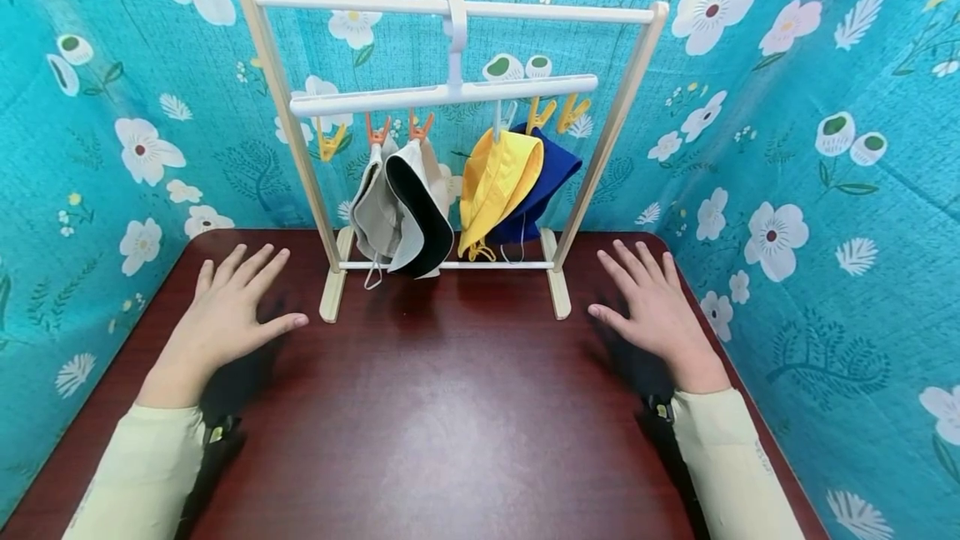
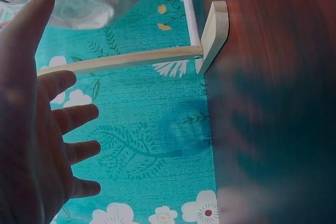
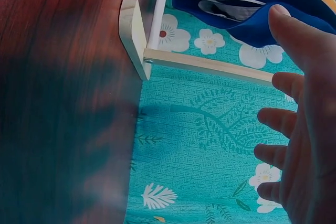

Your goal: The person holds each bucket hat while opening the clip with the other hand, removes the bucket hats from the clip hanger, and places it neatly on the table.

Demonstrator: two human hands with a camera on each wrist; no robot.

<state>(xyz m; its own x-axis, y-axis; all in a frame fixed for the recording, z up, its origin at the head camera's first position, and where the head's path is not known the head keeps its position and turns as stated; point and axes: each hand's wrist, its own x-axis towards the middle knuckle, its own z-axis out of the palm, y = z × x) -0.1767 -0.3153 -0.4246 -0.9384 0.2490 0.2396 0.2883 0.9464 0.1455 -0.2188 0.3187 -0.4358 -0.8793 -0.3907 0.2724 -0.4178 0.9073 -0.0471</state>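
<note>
Both hands hover over the table with fingers spread, holding nothing. My left hand (image 1: 228, 307) is left of a small wooden rack (image 1: 300, 140), and my right hand (image 1: 656, 307) is to its right. From the rack's top bar hangs a white hanger (image 1: 375, 98) with clips. Two orange clips (image 1: 378, 132) hold a grey cloth piece (image 1: 371, 207) and a white-and-black one (image 1: 431, 223), both hat-like. Toward the right hang a yellow hat-like piece (image 1: 495, 177), under a pale clip, and a dark blue one (image 1: 536, 194), partly hidden behind it.
A yellow clip (image 1: 330, 140) hangs unloaded at the hanger's left, another yellow clip (image 1: 573, 112) at its right end. The rack's feet (image 1: 557, 286) stand near the back of the dark red table (image 1: 442, 407). Blue flowered cloth (image 1: 825, 190) encloses the back and sides.
</note>
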